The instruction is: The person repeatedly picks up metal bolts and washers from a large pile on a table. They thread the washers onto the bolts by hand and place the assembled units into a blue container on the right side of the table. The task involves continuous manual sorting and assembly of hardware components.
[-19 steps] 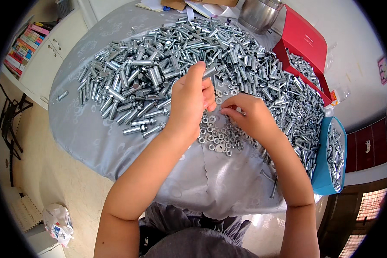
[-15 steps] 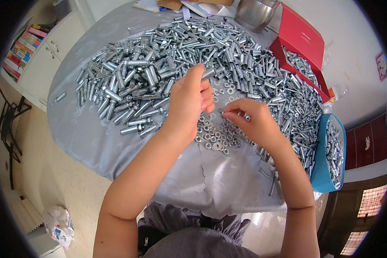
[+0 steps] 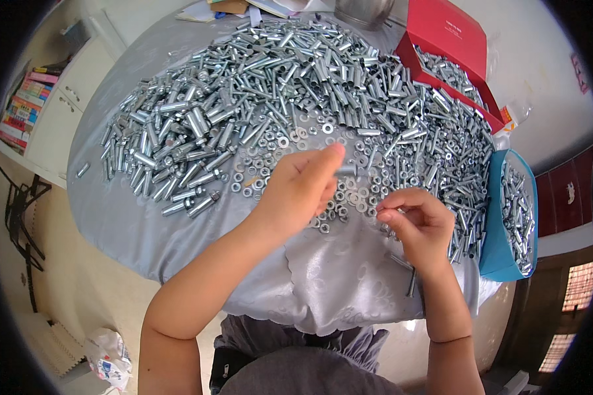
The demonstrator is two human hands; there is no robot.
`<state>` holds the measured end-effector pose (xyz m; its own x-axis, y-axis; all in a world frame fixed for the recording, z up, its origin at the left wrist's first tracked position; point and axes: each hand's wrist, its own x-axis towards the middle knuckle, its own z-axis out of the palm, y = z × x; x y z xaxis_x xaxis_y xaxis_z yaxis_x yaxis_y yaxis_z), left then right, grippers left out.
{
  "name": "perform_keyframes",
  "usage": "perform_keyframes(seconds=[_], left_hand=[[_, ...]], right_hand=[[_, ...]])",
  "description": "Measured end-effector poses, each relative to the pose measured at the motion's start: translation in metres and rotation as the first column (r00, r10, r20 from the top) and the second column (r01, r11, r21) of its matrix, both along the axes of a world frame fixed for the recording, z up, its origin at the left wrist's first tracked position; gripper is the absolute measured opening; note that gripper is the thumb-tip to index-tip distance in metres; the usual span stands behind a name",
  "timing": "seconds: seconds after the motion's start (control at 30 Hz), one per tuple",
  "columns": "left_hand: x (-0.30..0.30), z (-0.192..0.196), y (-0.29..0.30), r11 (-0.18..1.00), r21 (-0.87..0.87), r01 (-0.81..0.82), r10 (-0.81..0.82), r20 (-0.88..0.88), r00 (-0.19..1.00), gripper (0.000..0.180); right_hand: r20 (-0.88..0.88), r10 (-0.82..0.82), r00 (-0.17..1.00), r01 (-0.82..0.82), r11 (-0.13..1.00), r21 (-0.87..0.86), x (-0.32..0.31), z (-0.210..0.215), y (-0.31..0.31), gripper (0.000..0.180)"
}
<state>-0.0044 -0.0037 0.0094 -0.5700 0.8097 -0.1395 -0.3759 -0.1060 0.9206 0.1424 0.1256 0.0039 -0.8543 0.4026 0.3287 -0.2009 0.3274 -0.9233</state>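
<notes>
My left hand [image 3: 304, 187] is closed around an expansion bolt [image 3: 346, 170]; its metal end sticks out past my thumb, smeared by motion. To its right, my right hand [image 3: 418, 222] hovers low over the near edge of the hardware, thumb and forefinger pinched together. Whatever lies between those fingertips is too small to make out. Loose washers and nuts [image 3: 354, 197] lie scattered on the cloth between and beyond both hands. Left of them rests a heap of expansion bolts [image 3: 178, 148], several with nuts and washers on.
Metal sleeves [image 3: 296, 62] pile up at the back of the table, with thin bolts [image 3: 451, 155] on the right. A red box [image 3: 415, 56] and a blue bin [image 3: 501, 250] hold more hardware. A metal pot [image 3: 364, 12] stands behind. Grey cloth [image 3: 197, 247] covers the table.
My left hand has come lower and tipped rightward with the bolt. My right hand has shifted right and nearer me. The whole view has tilted slightly.
</notes>
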Motion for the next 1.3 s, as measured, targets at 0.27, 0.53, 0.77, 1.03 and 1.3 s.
perform_keyframes(seconds=[0.27,0.53,0.77,1.03,1.3], left_hand=[[0.013,-0.001,-0.003,0.969,-0.113,0.222,-0.239,-0.169,0.956,0.044],[0.014,0.000,-0.005,0.971,-0.121,0.206,-0.225,-0.172,0.959,0.044],[0.015,0.000,-0.006,0.958,-0.103,0.269,-0.285,-0.205,0.936,0.045],[0.015,-0.002,-0.006,0.953,-0.108,0.283,-0.302,-0.243,0.922,0.044],[0.012,-0.005,-0.005,0.940,-0.066,0.334,-0.340,-0.136,0.931,0.042]], right_hand=[[-0.048,0.064,0.997,-0.073,0.969,-0.235,0.005,0.003,0.001,0.016],[-0.109,0.100,0.989,-0.118,0.978,-0.171,0.007,0.002,0.003,0.016],[-0.153,0.103,0.983,-0.124,0.983,-0.136,0.006,-0.001,0.006,0.018],[-0.147,0.170,0.975,-0.189,0.974,-0.126,0.003,-0.001,0.006,0.019],[-0.139,0.025,0.990,0.013,0.963,0.268,0.003,0.002,0.008,0.020]])
